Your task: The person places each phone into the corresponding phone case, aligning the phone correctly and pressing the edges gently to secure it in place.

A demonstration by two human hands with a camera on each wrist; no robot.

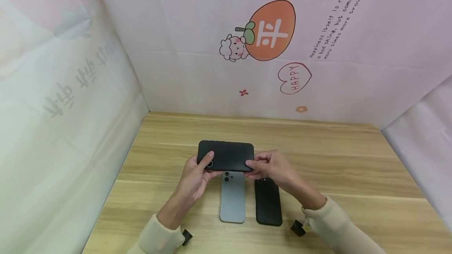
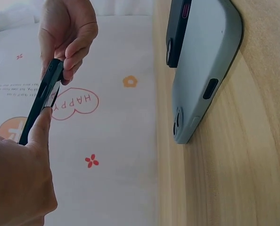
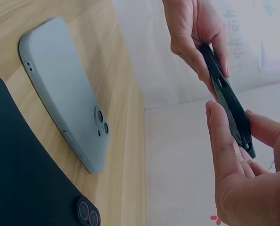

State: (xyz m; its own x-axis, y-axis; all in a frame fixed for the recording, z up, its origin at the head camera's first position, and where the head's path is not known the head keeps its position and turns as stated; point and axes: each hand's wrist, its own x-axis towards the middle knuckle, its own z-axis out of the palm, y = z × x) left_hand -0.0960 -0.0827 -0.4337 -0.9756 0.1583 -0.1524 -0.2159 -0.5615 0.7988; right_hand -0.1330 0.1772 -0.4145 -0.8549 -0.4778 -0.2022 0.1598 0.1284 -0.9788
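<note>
A black phone, held sideways above the table, has a round camera mark near its left end. My left hand grips that end, its thumb lying across the phone's face and fingers beneath. At the other end, my right hand pinches the lower corner between thumb and fingers. Both wrist views show the held phone edge-on, with cutouts along its black rim. Below lies a grey-blue phone, camera end away from me. To its right is a second black phone, its top partly hidden by my right hand.
The wooden table runs back to a printed white cloth wall. More cloth hangs at the left and right. Small black objects sit at both sleeve cuffs.
</note>
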